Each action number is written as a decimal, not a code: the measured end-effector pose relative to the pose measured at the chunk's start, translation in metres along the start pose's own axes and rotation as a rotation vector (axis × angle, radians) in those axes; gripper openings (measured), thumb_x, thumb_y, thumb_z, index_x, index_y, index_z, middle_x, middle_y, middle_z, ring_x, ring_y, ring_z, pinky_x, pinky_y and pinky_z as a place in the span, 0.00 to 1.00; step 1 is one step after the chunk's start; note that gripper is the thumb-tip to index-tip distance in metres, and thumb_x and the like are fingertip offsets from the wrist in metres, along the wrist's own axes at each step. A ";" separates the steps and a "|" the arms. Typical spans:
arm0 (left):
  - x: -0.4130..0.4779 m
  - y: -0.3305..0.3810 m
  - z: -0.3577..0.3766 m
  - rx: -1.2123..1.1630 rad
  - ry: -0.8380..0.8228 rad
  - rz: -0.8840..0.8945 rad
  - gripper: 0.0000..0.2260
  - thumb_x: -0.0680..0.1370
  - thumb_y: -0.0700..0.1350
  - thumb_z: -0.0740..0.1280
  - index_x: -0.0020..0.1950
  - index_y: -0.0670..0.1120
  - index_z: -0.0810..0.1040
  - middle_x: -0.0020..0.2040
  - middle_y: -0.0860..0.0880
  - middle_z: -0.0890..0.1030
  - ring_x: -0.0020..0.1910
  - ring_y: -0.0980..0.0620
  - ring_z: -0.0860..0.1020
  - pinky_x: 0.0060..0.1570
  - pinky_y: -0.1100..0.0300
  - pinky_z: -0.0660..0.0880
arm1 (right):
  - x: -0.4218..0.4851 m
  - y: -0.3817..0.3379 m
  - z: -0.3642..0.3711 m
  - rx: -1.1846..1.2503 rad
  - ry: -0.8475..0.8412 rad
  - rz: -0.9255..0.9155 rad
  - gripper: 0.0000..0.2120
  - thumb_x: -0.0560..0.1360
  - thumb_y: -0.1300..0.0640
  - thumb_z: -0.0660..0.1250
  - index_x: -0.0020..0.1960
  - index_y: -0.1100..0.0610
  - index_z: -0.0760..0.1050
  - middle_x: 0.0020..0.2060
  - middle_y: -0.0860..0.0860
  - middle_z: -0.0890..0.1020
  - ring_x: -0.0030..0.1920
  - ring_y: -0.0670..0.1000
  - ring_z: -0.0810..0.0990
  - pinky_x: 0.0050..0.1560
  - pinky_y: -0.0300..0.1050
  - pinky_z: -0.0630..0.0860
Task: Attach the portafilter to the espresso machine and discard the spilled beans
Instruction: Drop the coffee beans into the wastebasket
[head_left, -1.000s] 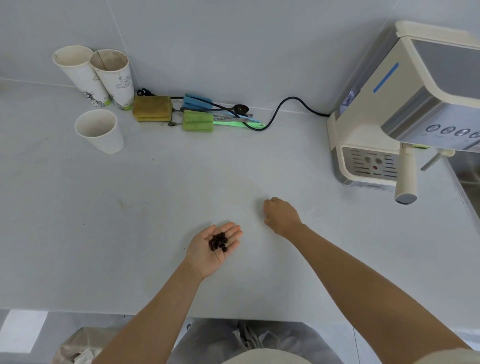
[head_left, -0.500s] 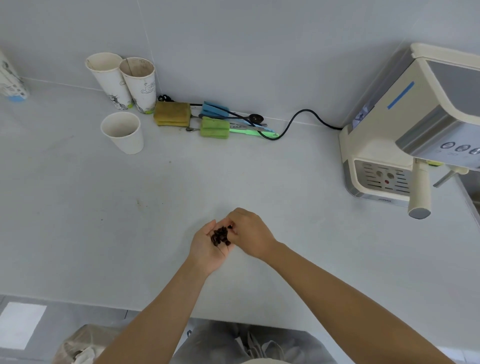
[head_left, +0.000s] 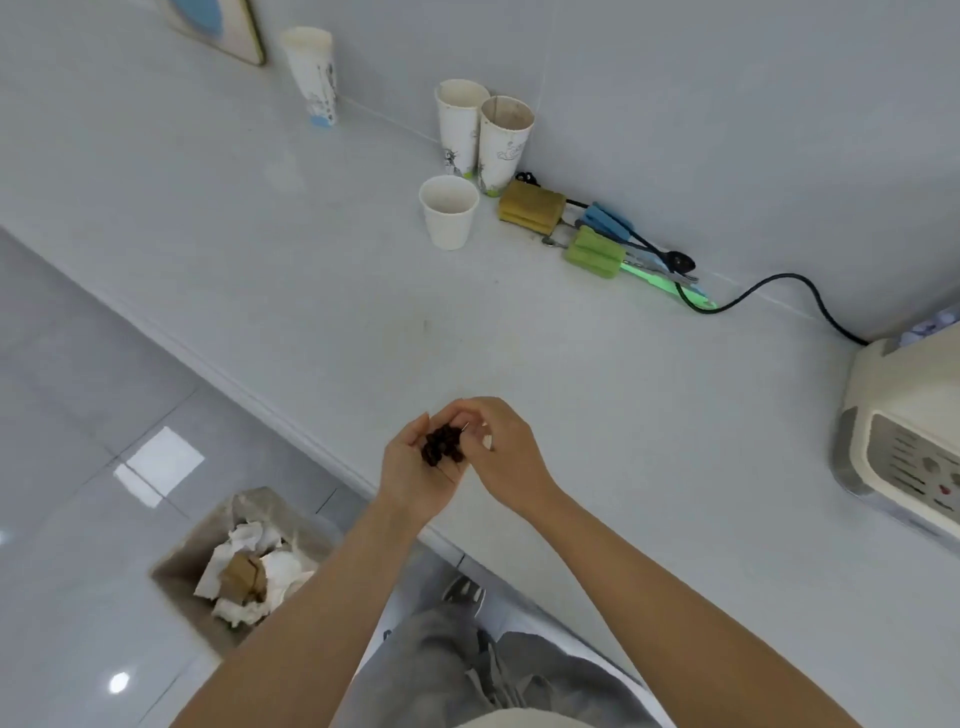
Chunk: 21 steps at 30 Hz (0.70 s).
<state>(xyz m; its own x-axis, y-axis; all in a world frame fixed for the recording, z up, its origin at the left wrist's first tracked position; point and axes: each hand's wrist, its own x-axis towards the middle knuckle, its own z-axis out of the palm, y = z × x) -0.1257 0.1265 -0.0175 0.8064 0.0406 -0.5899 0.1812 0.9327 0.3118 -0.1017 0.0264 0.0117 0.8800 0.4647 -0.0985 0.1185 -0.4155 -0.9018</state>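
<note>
A small heap of dark coffee beans (head_left: 441, 449) lies in the cupped palm of my left hand (head_left: 413, 480), held just over the front edge of the white counter (head_left: 597, 395). My right hand (head_left: 506, 454) curls over the beans from the right, its fingertips touching them. Only the cream lower corner of the espresso machine (head_left: 904, 441) shows at the right edge; the portafilter is out of view.
A lined waste bin (head_left: 234, 566) with crumpled paper stands on the floor, below and left of my hands. At the back wall stand several paper cups (head_left: 449, 210), sponges (head_left: 532, 208), utensils and the machine's black cord (head_left: 769, 291).
The view has swung left and down, bringing the bin into sight and most of the machine out. My right hand came over to the beans in my left palm and stays there.
</note>
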 end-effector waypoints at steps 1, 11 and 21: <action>-0.008 0.002 -0.007 -0.028 0.014 0.041 0.27 0.80 0.45 0.50 0.35 0.38 0.84 0.37 0.42 0.84 0.38 0.48 0.83 0.41 0.58 0.81 | -0.005 -0.005 0.006 0.069 -0.012 0.010 0.17 0.72 0.70 0.57 0.47 0.51 0.76 0.46 0.47 0.79 0.50 0.46 0.75 0.49 0.23 0.68; -0.104 0.015 -0.080 -0.282 0.180 0.396 0.20 0.80 0.44 0.49 0.48 0.36 0.78 0.45 0.41 0.80 0.45 0.46 0.80 0.47 0.55 0.78 | -0.052 -0.040 0.100 0.513 -0.241 0.202 0.13 0.77 0.63 0.57 0.59 0.57 0.73 0.46 0.42 0.77 0.48 0.38 0.75 0.46 0.28 0.72; -0.136 0.017 -0.169 -0.496 0.342 0.518 0.20 0.81 0.44 0.50 0.48 0.36 0.78 0.42 0.42 0.84 0.49 0.47 0.77 0.55 0.57 0.72 | -0.090 -0.029 0.205 0.578 -0.348 0.358 0.12 0.78 0.59 0.57 0.44 0.56 0.79 0.53 0.60 0.80 0.49 0.47 0.79 0.48 0.35 0.75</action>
<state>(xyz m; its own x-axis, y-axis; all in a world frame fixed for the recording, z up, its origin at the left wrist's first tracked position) -0.3276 0.1976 -0.0579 0.4874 0.5459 -0.6815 -0.5069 0.8124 0.2882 -0.2786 0.1575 -0.0394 0.6121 0.6386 -0.4664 -0.4904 -0.1561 -0.8574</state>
